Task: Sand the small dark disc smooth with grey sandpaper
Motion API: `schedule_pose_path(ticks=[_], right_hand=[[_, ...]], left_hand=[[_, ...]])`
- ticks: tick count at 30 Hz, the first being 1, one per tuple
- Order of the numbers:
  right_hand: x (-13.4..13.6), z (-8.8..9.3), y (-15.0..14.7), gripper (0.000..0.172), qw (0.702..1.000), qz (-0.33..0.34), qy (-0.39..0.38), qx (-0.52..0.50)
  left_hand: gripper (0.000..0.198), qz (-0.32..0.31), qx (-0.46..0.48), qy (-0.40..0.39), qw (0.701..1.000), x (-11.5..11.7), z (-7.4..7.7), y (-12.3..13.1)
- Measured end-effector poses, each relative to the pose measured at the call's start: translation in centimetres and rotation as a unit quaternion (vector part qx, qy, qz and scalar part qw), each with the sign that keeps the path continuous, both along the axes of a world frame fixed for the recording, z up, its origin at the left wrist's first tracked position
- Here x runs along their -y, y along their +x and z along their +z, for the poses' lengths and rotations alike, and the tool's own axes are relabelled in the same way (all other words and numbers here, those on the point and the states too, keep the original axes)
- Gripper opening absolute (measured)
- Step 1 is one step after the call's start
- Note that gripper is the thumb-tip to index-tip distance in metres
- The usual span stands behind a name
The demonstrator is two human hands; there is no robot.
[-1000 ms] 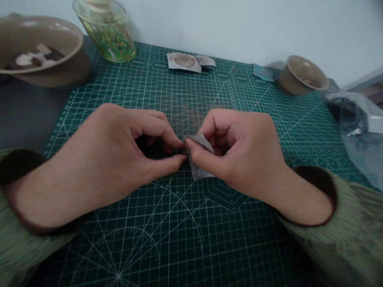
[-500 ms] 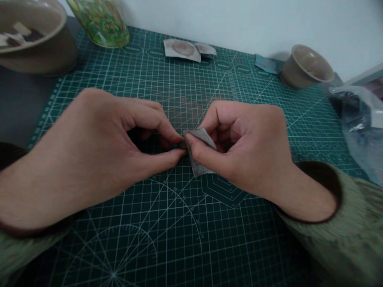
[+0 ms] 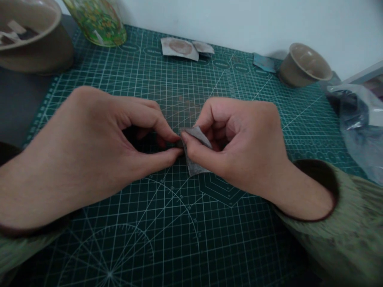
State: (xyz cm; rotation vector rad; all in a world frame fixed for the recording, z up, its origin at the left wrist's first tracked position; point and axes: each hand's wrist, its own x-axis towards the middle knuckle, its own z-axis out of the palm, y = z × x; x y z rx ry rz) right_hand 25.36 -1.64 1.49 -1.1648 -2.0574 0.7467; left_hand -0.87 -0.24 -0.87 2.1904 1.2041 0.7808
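Note:
A small grey packet (image 3: 195, 166) is held just above the green cutting mat (image 3: 167, 223), near its middle. My right hand (image 3: 239, 143) pinches the packet between thumb and forefinger, the other fingers curled. My left hand (image 3: 98, 147) pinches the packet's left edge with thumb and forefinger tips, right against the right thumb. Most of the packet is hidden behind the fingers.
A large tan bowl (image 3: 32, 44) holding scraps stands at the far left, next to a patterned glass jar (image 3: 95, 20). Two flat packets (image 3: 181, 48) and a blue one (image 3: 263, 62) lie at the back. A small tan cup (image 3: 305, 65) and a plastic bag (image 3: 359, 127) are at the right.
Both hands keep their pinch on the packet. The camera has tilted down slightly, so the back objects sit higher in view.

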Motion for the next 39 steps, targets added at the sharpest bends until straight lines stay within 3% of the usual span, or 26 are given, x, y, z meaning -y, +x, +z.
schedule_pose_path(ticks=[39], right_hand=[[-0.02,0.09,-0.07,0.037,1.000,-0.016,0.004,0.011]], left_hand=[[0.026,0.005,0.006,-0.001,1.000,0.45,0.38,0.12]])
